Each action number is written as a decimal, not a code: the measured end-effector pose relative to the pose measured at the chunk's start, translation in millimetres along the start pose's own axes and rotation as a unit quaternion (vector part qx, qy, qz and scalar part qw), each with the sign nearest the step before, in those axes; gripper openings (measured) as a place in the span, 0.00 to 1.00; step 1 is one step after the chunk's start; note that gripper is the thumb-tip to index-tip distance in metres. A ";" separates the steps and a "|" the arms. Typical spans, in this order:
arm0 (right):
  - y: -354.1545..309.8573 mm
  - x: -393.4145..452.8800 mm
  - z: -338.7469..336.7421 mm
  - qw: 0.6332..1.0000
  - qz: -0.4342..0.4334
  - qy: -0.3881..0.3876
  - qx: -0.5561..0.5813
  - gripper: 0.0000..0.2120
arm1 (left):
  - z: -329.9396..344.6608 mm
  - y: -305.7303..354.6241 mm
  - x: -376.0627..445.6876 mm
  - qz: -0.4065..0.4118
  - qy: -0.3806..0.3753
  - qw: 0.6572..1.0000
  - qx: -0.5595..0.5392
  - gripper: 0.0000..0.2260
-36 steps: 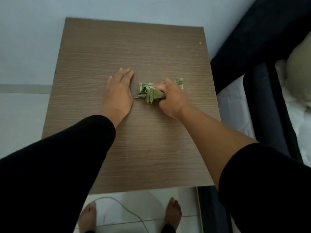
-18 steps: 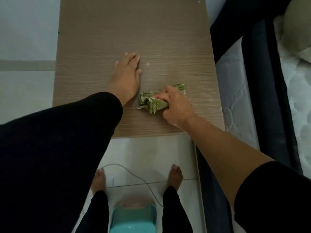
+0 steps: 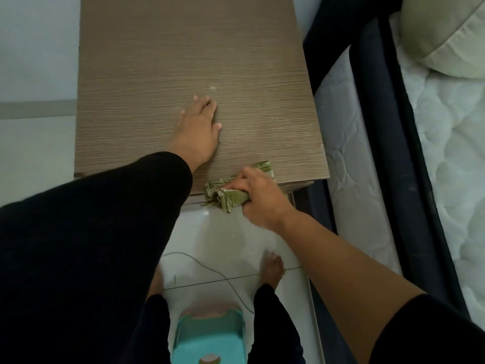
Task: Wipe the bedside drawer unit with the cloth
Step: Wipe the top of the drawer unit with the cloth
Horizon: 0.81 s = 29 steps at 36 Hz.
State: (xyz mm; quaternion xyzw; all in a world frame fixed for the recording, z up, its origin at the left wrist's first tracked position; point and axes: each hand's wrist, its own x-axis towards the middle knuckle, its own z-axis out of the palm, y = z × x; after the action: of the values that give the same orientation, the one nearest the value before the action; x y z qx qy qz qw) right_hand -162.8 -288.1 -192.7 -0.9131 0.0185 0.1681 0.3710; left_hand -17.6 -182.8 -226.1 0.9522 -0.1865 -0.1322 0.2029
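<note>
You've dragged the cloth back to the drawer unit's front edge, right hand fingers clamped on it; left hand seemingly flat, fingers straight. Top pass looks finished.

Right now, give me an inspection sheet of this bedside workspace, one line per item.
Surface: wood-grain top of the drawer unit, a few pale specks on it.
Job's things: crumpled green cloth at the near front edge, partly overhanging.
Clutter: nothing seen on the top.
Hands: left hand flat on the top; right hand grips the cloth.
Cables: thin grey cord across the floor tiles by the bare foot.
Surroundings: teal plastic stool between the legs; mattress and pillow to the right.
</note>
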 end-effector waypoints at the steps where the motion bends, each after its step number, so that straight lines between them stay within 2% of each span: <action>1: -0.4 -1.7 -1.1 1.000 0.000 -0.006 0.002 0.25 | -0.9 0.0 -0.2 0.002 -0.003 1.000 0.000 0.23; 5: -2.7 -0.4 -16.3 1.000 0.010 -0.006 0.007 0.23 | -9.2 0.9 2.7 0.002 -0.005 1.000 -0.016 0.22; 11: -14.1 26.2 -59.0 0.999 0.025 0.038 0.006 0.19 | -19.3 2.2 16.0 0.003 0.009 1.000 -0.013 0.21; 15: -20.4 51.6 -89.9 0.996 0.014 0.083 0.024 0.19 | -25.3 4.6 29.0 0.009 0.013 1.000 -0.012 0.21; 18: -21.3 75.0 -110.1 0.992 0.004 0.123 0.009 0.16 | -27.2 8.5 41.3 0.010 -0.010 0.999 0.037 0.23; 21: -19.6 98.9 -128.5 0.984 -0.019 0.175 0.002 0.16 | -27.3 15.5 58.2 0.002 0.000 1.000 0.023 0.21; 24: -14.3 126.6 -145.7 0.971 -0.048 0.231 -0.025 0.19 | -26.3 22.8 79.7 0.000 0.005 1.000 0.021 0.21; 29: 4.6 177.5 -164.2 0.952 -0.035 0.287 -0.099 0.22 | -19.7 31.3 117.3 -0.004 -0.004 1.000 0.019 0.22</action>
State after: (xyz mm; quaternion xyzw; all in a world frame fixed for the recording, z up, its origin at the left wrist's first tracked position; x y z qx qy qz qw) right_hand 52.0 -387.5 -143.0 -0.9550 0.0759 -0.1132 0.2635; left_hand 84.5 -250.7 -215.7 0.9561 -0.1856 -0.1329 0.1835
